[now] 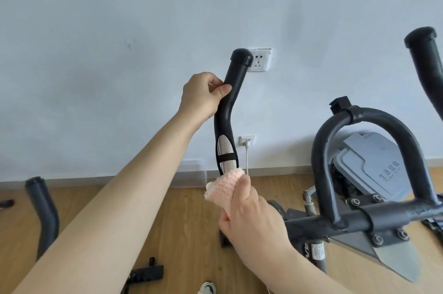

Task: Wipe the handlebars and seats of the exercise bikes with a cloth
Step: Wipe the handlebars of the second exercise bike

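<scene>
A black curved handlebar (pixel 232 92) of the exercise bike rises in the middle of the view, with a silver sensor plate (pixel 224 152) low on it. My left hand (pixel 205 96) grips the handlebar's upper part, thumb across the front. My right hand (pixel 249 212) holds a pink knitted cloth (pixel 224 185) wrapped round the handlebar just below the silver plate. The bike's black loop bar and crossbar (pixel 374 217) run to the right, and its right handlebar (pixel 424 54) stands at the far right. No seat shows.
A pale wall is close behind, with a socket (pixel 260 60) and a lower socket (pixel 247 141) holding a white cable. A grey bin lid (pixel 374 166) sits behind the loop bar. Another bike's black handlebar (pixel 44 207) stands at the left over wooden floor.
</scene>
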